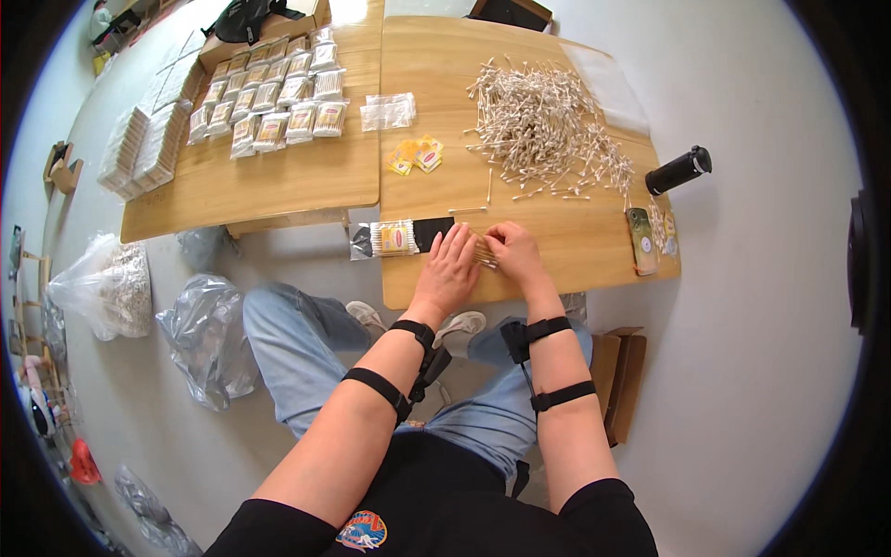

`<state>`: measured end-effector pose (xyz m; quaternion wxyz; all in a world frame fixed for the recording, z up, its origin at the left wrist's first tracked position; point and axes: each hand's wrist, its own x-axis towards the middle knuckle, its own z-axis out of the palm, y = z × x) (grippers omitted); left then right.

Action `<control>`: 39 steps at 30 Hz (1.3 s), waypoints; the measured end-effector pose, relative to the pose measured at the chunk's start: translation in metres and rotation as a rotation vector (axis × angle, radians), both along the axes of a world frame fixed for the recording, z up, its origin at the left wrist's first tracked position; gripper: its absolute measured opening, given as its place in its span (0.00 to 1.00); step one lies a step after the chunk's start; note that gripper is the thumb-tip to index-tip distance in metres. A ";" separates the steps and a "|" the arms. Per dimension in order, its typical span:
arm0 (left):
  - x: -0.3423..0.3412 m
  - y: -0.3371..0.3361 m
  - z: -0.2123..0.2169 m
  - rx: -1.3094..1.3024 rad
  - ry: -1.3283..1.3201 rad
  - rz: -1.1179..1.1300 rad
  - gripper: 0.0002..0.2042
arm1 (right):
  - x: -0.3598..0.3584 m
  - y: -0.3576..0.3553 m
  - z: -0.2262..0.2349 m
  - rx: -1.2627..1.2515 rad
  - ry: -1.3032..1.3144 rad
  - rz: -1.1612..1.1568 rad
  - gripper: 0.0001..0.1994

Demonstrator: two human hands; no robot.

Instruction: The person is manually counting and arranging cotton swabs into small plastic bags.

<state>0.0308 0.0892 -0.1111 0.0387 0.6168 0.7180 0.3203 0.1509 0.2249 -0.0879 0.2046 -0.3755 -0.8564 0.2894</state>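
Observation:
At the table's near edge, my left hand (pixel 449 264) lies with its fingers stretched out flat over the end of a black strip (pixel 431 229). Just right of it is a small row of cotton swabs (pixel 484 252), partly covered by my hands. The bent fingers of my right hand (pixel 516 252) close on the right side of that row; its fingertips are partly hidden. On the strip's left end lies a clear packet (pixel 393 239) filled with cotton swabs and a yellow-and-white card. Two loose swabs lie just beyond my hands.
A large heap of cotton swabs (pixel 538 121) covers the far right of the table. Yellow cards (pixel 418 155) and clear bags (pixel 388 111) lie left of it. Filled packets (pixel 269 132) stand in rows at far left. A black bottle (pixel 677 171) and phone (pixel 641 240) sit at right.

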 end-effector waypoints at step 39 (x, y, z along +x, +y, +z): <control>0.001 0.003 0.000 -0.087 0.009 -0.058 0.31 | -0.019 0.024 0.001 0.102 -0.290 -0.159 0.07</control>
